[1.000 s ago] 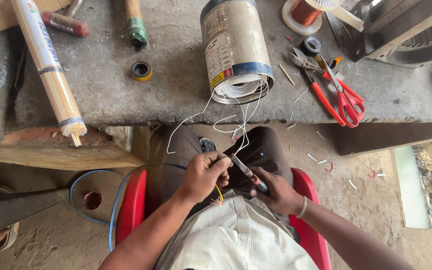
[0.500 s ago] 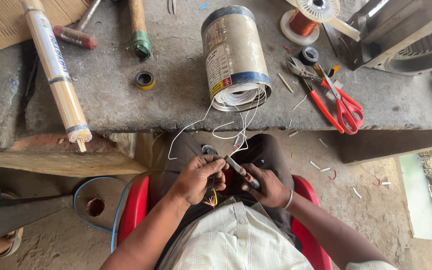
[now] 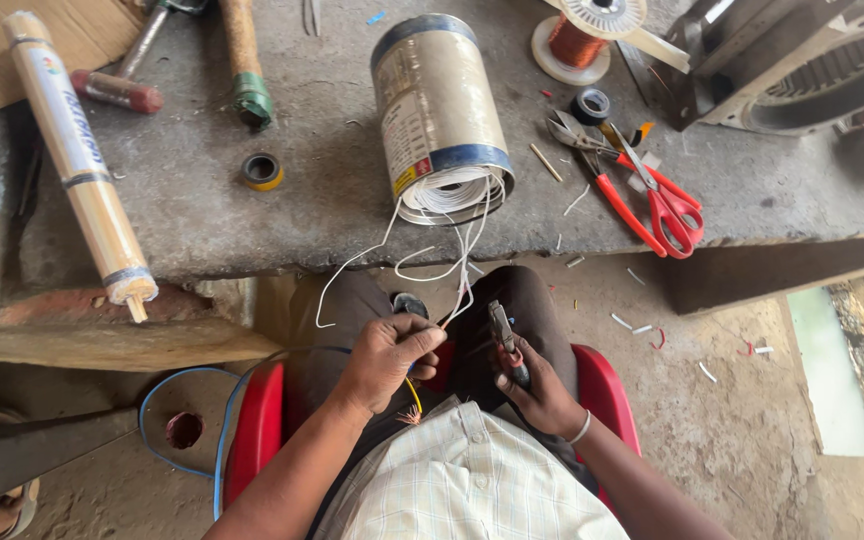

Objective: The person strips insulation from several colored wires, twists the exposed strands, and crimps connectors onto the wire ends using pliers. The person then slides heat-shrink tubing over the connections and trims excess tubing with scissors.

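Observation:
I sit on a red chair (image 3: pixel 257 430) below a grey stone bench (image 3: pixel 282 210). My left hand (image 3: pixel 389 358) pinches thin white sleeving strands (image 3: pixel 457 255) that trail down from a tin can (image 3: pixel 439 115) lying on its side at the bench edge. A short yellow wire with a bare copper end (image 3: pixel 414 405) hangs under that hand. My right hand (image 3: pixel 544 392) grips a small pair of pliers (image 3: pixel 505 340), jaws pointing up, a little apart from the left hand.
On the bench lie red-handled scissors (image 3: pixel 664 205), a second cutter (image 3: pixel 577 135), a copper wire spool (image 3: pixel 582 40), black tape rolls (image 3: pixel 591 105), a yellow tape roll (image 3: pixel 263 171), a long paper roll (image 3: pixel 82 160), hammers (image 3: pixel 244 60) and a motor housing (image 3: pixel 802 60). A blue cable loop (image 3: pixel 167 400) lies on the floor.
My right hand with the pliers has drawn away to the right from the left hand. The camera view has shifted slightly toward the bench.

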`<state>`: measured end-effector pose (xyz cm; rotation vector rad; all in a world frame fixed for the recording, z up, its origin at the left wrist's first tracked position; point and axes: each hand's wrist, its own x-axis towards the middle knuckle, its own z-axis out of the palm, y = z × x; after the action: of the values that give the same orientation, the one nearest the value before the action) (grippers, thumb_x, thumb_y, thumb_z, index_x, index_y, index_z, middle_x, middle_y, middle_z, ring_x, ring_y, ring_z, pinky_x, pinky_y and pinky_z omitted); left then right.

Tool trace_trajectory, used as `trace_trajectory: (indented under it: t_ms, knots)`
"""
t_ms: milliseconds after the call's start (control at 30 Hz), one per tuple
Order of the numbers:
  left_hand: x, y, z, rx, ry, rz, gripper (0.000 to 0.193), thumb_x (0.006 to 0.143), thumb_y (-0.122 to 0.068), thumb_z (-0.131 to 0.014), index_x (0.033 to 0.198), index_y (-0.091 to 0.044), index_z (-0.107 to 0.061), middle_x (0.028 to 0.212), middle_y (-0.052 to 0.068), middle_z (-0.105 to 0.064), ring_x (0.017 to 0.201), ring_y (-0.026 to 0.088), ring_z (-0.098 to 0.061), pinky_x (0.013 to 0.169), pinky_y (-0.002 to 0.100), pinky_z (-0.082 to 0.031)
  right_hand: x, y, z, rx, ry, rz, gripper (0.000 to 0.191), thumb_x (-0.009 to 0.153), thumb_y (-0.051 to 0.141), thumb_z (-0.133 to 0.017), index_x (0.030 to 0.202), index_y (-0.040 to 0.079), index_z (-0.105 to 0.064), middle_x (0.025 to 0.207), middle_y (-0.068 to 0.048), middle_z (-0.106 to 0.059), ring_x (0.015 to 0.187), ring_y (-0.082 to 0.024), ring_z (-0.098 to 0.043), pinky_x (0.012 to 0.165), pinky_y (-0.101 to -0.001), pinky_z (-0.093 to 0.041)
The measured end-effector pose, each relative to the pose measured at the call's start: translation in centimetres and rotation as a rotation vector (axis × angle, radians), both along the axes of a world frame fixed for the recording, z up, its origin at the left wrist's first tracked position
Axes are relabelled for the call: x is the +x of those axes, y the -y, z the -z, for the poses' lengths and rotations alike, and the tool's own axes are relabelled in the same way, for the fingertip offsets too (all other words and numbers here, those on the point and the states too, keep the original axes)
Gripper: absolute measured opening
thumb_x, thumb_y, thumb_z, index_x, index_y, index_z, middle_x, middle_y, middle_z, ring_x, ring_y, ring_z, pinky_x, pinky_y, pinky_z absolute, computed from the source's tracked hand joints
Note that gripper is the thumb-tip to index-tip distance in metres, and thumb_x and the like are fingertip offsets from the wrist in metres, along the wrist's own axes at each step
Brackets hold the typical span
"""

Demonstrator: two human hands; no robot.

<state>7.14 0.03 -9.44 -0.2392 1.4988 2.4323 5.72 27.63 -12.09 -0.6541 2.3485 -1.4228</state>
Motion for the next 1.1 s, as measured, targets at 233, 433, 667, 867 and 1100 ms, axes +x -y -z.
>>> trace_trajectory:
  t_ms: [233, 433, 667, 867, 1100]
  knots:
    - [0.0, -0.2, -1.9, -0.652, -0.356, -0.220, 0.013, 0.085, -0.014, -0.079, 0.083, -0.001, -0.078, 0.069, 0.005, -0.071, 0.060, 0.010, -0.068, 0.055, 0.026, -0.053, -0.2, 1.4, -0.8, -0.201, 0.049, -0.016, 0.057, 0.098, 0.010, -0.064, 0.148, 0.000, -0.039, 0.117, -0.005, -0.053, 0.112, -0.015, -0.050, 0.103, -0.0260, -0.039]
    - [1.2, -0.3, -3.9, -0.758, -0.447, -0.289, 0.012, 0.085, -0.015, -0.079, 0.084, -0.003, -0.079, 0.072, 0.005, -0.070, 0.059, 0.012, -0.068, 0.053, 0.029, -0.052, -0.3, 1.5, -1.0, -0.174, 0.084, 0.014, 0.051, 0.098, 0.010, -0.066, 0.143, -0.001, -0.045, 0.119, -0.005, -0.057, 0.111, -0.014, -0.053, 0.104, -0.0265, -0.042]
    - [1.3, -0.3, -5.4, -0.912, -0.484, -0.295, 0.013, 0.084, -0.018, -0.080, 0.087, -0.005, -0.079, 0.077, 0.007, -0.073, 0.062, 0.017, -0.071, 0.055, 0.033, -0.053, -0.2, 1.4, -0.8, -0.155, 0.087, 0.012, 0.048, 0.098, 0.011, -0.066, 0.140, -0.001, -0.046, 0.119, -0.004, -0.057, 0.109, -0.015, -0.053, 0.102, -0.0276, -0.042]
    - [1.6, -0.7, -5.8, -0.848, -0.243, -0.209, 0.016, 0.083, -0.022, -0.076, 0.092, -0.009, -0.080, 0.082, 0.008, -0.076, 0.054, 0.026, -0.072, 0.051, 0.036, -0.053, 0.3, 0.3, -0.3, -0.126, 0.070, 0.026, 0.054, 0.098, 0.017, -0.066, 0.145, 0.000, -0.044, 0.116, -0.006, -0.058, 0.110, -0.016, -0.055, 0.101, -0.0303, -0.045]
    - [1.3, 0.1, -3.9, -1.006, -0.444, -0.125, 0.020, 0.087, -0.021, -0.077, 0.093, -0.003, -0.077, 0.083, 0.014, -0.076, 0.070, 0.027, -0.074, 0.063, 0.036, -0.055, 0.3, -0.6, 1.3, -0.108, 0.001, 0.008, 0.064, 0.100, 0.023, -0.068, 0.151, -0.002, -0.038, 0.124, -0.011, -0.060, 0.117, -0.022, -0.058, 0.106, -0.0335, -0.045]
